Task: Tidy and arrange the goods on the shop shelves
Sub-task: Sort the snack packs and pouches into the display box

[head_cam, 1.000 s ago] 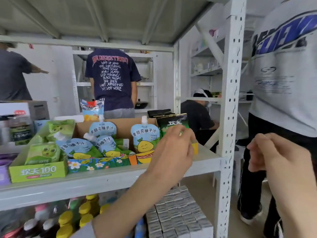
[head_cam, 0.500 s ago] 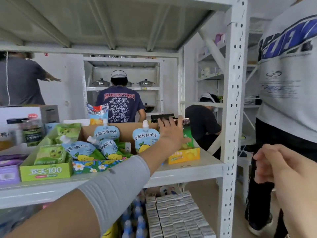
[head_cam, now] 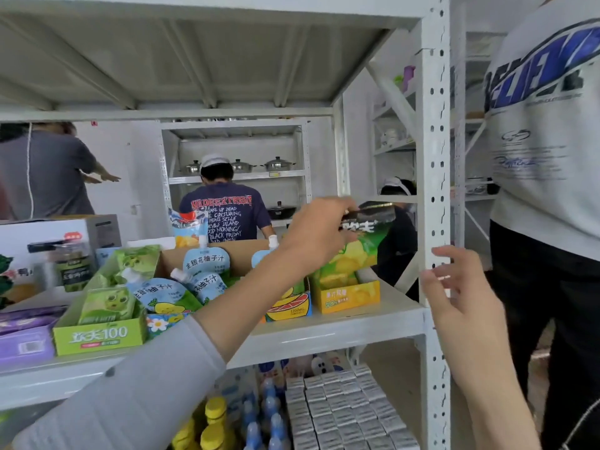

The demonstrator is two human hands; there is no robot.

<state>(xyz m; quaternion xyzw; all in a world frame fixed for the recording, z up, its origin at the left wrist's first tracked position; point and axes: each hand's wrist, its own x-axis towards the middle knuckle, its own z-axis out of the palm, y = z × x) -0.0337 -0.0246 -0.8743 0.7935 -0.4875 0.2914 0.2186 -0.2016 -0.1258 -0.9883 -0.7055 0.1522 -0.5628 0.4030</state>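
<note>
My left hand (head_cam: 316, 232) reaches over the white shelf (head_cam: 341, 329) and pinches the black top of a green-and-yellow drink pouch (head_cam: 363, 241), which leans tilted above its yellow display box (head_cam: 349, 295). My right hand (head_cam: 461, 297) hovers with loose fingers beside the white shelf post (head_cam: 433, 190), holding nothing. Blue spouted juice pouches (head_cam: 204, 264) lie in a cardboard tray to the left. A green display box (head_cam: 99, 334) holds green pouches at the shelf front.
A purple package (head_cam: 26, 345) sits at far left, a white boxed item (head_cam: 48, 241) behind it. Below the shelf are yellow-capped bottles (head_cam: 214, 414) and several small white cartons (head_cam: 344, 407). A person in a white shirt (head_cam: 548, 157) stands close on the right; others work behind.
My left hand went from flat against the pouch top to pinching it and tilting it up. My right hand opened and rose toward the shelf post. The camera moved closer.
</note>
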